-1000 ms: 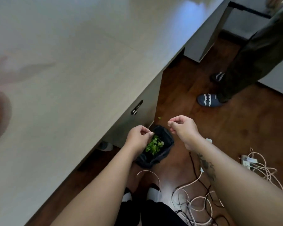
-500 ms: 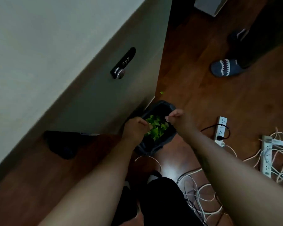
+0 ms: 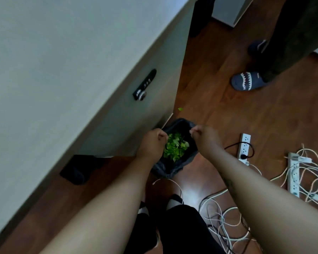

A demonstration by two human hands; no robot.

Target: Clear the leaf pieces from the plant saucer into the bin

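Note:
A small bin [image 3: 174, 167] lined with a dark bag stands on the wooden floor against the cabinet. Green leaf pieces [image 3: 175, 146] lie heaped inside it. My left hand [image 3: 153, 142] is at the bin's left rim, fingers curled shut, fingertips right beside the leaves. My right hand [image 3: 205, 138] is at the right rim, also closed in a pinch. I cannot see anything between the fingers of either hand. One stray leaf piece [image 3: 180, 109] lies on the floor beyond the bin. The plant saucer is out of view.
A grey cabinet [image 3: 117, 125] with a keypad lock [image 3: 144, 85] stands left of the bin. Two power strips [image 3: 244, 145] [image 3: 293, 173] and tangled white cables [image 3: 228, 217] lie on the floor to the right. Another person's slippered foot [image 3: 248, 81] stands far right.
My head has tipped down from the table top toward the floor. Both closed hands have dropped from above the bin to its rim, one on each side.

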